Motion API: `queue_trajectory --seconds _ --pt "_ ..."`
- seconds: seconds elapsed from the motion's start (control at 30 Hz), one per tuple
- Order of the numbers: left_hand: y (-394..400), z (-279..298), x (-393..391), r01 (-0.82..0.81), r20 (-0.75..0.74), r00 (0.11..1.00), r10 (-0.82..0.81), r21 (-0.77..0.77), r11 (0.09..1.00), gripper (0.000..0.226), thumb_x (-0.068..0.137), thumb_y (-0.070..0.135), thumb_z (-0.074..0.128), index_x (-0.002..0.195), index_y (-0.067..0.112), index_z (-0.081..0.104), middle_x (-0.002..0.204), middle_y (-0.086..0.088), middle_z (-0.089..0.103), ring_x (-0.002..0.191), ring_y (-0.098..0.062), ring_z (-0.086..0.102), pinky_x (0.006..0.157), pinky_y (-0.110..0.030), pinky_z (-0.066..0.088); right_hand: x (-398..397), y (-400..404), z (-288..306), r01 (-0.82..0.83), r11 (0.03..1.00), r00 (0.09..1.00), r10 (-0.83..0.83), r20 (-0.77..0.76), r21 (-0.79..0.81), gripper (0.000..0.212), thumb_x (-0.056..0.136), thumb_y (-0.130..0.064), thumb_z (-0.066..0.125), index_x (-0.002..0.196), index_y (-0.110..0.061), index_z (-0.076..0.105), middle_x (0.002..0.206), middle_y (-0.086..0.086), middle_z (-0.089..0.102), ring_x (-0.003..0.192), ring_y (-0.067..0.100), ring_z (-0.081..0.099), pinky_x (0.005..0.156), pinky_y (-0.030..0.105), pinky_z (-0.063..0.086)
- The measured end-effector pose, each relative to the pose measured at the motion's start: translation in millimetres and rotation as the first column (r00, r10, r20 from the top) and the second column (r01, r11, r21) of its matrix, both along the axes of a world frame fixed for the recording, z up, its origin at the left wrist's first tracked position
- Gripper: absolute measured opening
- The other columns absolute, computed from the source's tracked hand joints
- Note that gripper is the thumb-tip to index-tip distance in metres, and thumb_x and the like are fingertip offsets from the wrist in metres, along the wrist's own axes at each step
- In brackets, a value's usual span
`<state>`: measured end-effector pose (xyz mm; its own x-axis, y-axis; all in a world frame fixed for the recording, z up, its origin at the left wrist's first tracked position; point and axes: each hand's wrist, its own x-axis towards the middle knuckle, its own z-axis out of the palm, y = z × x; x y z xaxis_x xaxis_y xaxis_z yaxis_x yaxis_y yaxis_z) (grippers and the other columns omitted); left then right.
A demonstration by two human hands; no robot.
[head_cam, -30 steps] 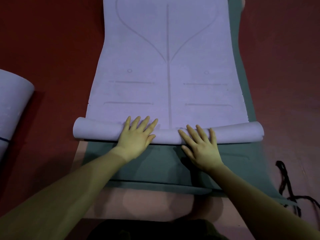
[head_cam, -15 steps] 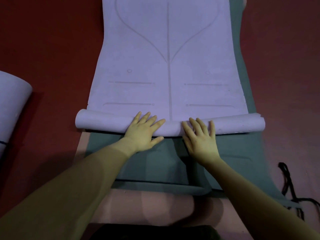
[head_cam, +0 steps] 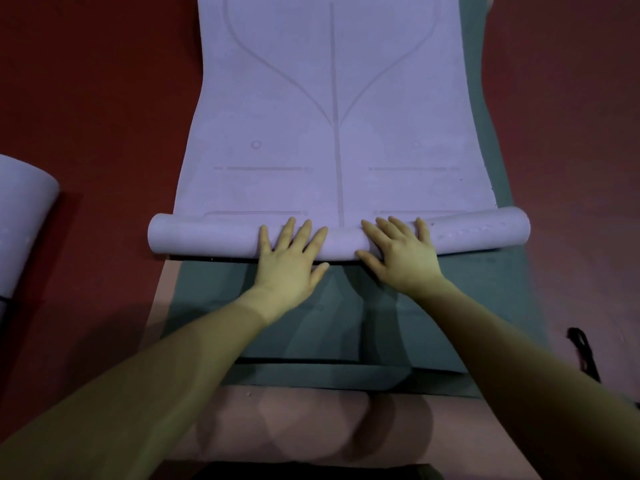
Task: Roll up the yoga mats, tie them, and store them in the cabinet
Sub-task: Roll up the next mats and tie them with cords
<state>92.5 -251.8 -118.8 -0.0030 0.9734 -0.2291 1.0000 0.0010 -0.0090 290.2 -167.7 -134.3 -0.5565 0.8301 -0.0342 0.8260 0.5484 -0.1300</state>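
Lilac mat barely rolled; tying and storing are not yet begun.

The left hand [head_cam: 289, 263] and right hand [head_cam: 401, 259] are laid flat, fingers spread, on the thin roll [head_cam: 207, 235] at the near end of the lilac mat [head_cam: 332, 98], which is stretched out over a green mat [head_cam: 485, 306]. A black strap [head_cam: 583, 355] is seen lying at the right and another rolled mat [head_cam: 24, 220] at the left. No cabinet is shown.

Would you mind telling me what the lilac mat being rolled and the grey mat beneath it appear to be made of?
The lilac yoga mat looks like soft foam or rubber with a matte finish: pressed-in guide lines mark it, and it curls into a smooth roll under the left hand and right hand. The grey mat also looks matte and flexible, probably similar foam, though its texture is too dim to judge.
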Motion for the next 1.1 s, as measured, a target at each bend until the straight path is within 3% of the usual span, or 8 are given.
queue_trajectory --seconds 0.07,0.33,0.47,0.6,0.77,0.93,1.03,1.1 --pt "11 2 -6 0.011 -0.008 1.000 -0.012 -0.018 1.000 0.067 0.096 0.058 0.026 0.152 0.029 0.004 0.160 0.002 0.006 0.147 -0.023 0.000 0.111 -0.061 0.001 -4 4 1 0.018 1.000 0.999 -0.018 0.027 -0.012 0.071 0.086 -0.060 0.023 0.139 -0.021 0.049 0.138 0.011 0.053 0.131 0.031 0.045 0.108 0.062 0.017" --pt "42 1 -20 0.053 0.029 0.998 -0.052 -0.042 0.998 0.069 0.094 0.062 0.029 0.152 0.030 0.008 0.160 0.006 0.010 0.147 -0.018 -0.001 0.113 -0.060 0.000 11 5 -12 -0.102 0.944 0.995 0.102 0.018 0.315 0.059 0.082 -0.044 0.057 0.134 -0.016 0.051 0.131 0.014 0.057 0.122 0.035 0.053 0.100 0.061 0.036" --pt "46 0 -24 0.052 0.055 0.997 -0.052 0.014 0.999 0.067 0.096 0.057 0.031 0.152 0.030 0.006 0.160 0.004 0.006 0.147 -0.025 -0.002 0.114 -0.054 -0.005 3 21 -10 -0.098 0.959 0.995 0.092 0.036 0.268 0.078 0.065 -0.049 0.081 0.132 -0.018 0.057 0.131 0.013 0.059 0.121 0.034 0.055 0.097 0.068 0.032" --pt "50 -2 -29 0.094 -0.009 0.996 -0.094 0.066 0.993 0.072 0.094 0.055 0.039 0.152 0.028 0.006 0.158 -0.005 0.018 0.145 -0.030 0.014 0.113 -0.056 0.006 -2 36 -5 -0.068 0.980 0.992 0.046 0.118 0.184 0.087 0.060 -0.058 0.078 0.136 -0.025 0.052 0.137 0.010 0.055 0.125 0.036 0.051 0.093 0.078 0.022" --pt "68 -5 -40 0.076 -0.033 0.997 -0.075 0.021 0.997 0.078 0.088 0.066 0.039 0.151 0.038 0.002 0.158 0.005 0.016 0.142 -0.031 0.019 0.111 -0.058 0.010 -5 51 1 -0.088 0.991 0.988 0.074 0.134 0.102 0.080 0.072 -0.060 0.070 0.141 -0.026 0.047 0.139 0.009 0.052 0.128 0.034 0.048 0.095 0.079 0.015" --pt "64 -17 -50 0.174 0.031 0.981 -0.189 0.267 0.948 0.072 0.077 0.060 0.061 0.141 0.033 0.043 0.117 0.002 0.063 0.091 -0.032 0.055 0.082 -0.047 0.038 -2 60 6 -0.197 0.967 0.980 0.189 0.066 0.161 0.069 0.064 -0.053 0.079 0.121 -0.017 0.065 0.105 0.007 0.070 0.088 0.033 0.067 0.081 0.078 0.033" --pt "62 -23 -48 0.226 -0.023 0.971 -0.238 0.418 0.880 0.068 0.065 0.058 0.072 0.126 0.026 0.062 0.090 0.001 0.068 0.068 -0.029 0.057 0.065 -0.041 0.044 0 53 5 -0.188 0.962 0.982 0.188 0.017 0.199 0.062 0.065 -0.050 0.081 0.115 -0.016 0.066 0.094 0.004 0.070 0.078 0.032 0.066 0.081 0.070 0.040" --pt "57 -19 -45 0.261 -0.050 0.962 -0.270 0.472 0.842 0.062 0.071 0.062 0.059 0.121 0.026 0.065 0.083 0.002 0.068 0.063 -0.027 0.056 0.059 -0.036 0.043 6 45 5 -0.172 0.953 0.983 0.183 -0.020 0.248 0.055 0.070 -0.052 0.074 0.112 -0.017 0.067 0.091 0.003 0.070 0.077 0.031 0.066 0.081 0.065 0.043"
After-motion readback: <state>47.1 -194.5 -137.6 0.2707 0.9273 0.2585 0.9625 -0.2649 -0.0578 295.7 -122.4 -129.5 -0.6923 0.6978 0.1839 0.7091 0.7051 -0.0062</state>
